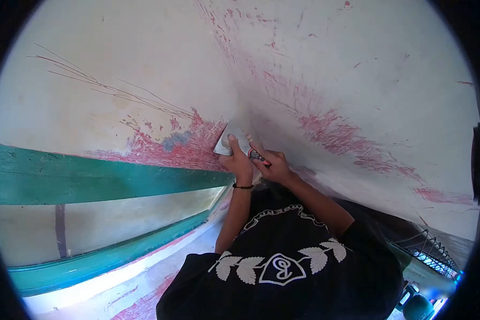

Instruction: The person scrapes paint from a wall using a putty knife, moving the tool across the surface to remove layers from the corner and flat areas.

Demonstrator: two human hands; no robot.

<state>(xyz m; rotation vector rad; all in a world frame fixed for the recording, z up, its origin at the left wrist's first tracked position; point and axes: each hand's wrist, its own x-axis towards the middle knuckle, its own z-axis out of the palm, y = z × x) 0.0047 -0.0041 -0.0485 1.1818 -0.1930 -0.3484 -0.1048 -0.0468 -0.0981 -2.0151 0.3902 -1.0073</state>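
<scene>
A wide, light grey scraper blade (224,140) rests against the wall where two plaster faces meet. My left hand (239,161) grips the blade, its thumb lying along the flat side. Just to the right, my right hand (275,166) is closed around a red and black handle (257,156), which appears to belong to the same scraper. Fingers partly hide where blade and handle join. Left of the blade, the wall has a scratched reddish-pink patch (160,152) with a small grey-blue spot (177,140).
A green painted beam (90,176) runs along the left below the patch, with a second green strip (117,253) lower down. More reddish scratches (336,133) mark the right wall face (389,90). A dark wire rack (429,253) stands at lower right.
</scene>
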